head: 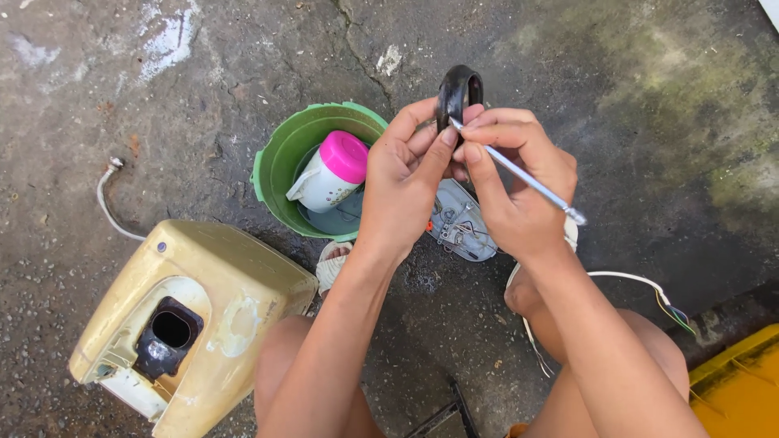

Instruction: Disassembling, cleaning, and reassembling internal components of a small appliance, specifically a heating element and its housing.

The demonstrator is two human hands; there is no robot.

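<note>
A black ring (459, 93) is held up above the floor (617, 122), pinched between the thumb and fingers of the left hand (402, 182). The ring is glossy, thick-walled and oval in outline, seen nearly edge-on, with its upper half standing clear of the fingertips and its lower half hidden behind them. A thin metal rod (519, 174) is gripped in the closed right hand (515, 191), pen-fashion; its tip is laid against the ring's lower edge and its other end juts out past the knuckles.

Below the hands, a pale oval plate (464, 223) with small metal parts and wires lies on the cracked concrete floor. Just beside it a green bucket (280, 158) is set, with a white cup (324, 182) capped in pink lying inside. A yellowed plastic housing (203, 316) with a dark round opening lies to the left, a white cord (105, 199) behind it. A white cable (641, 282) with coloured cores is seen at the right, near a yellow edge (742, 381).
</note>
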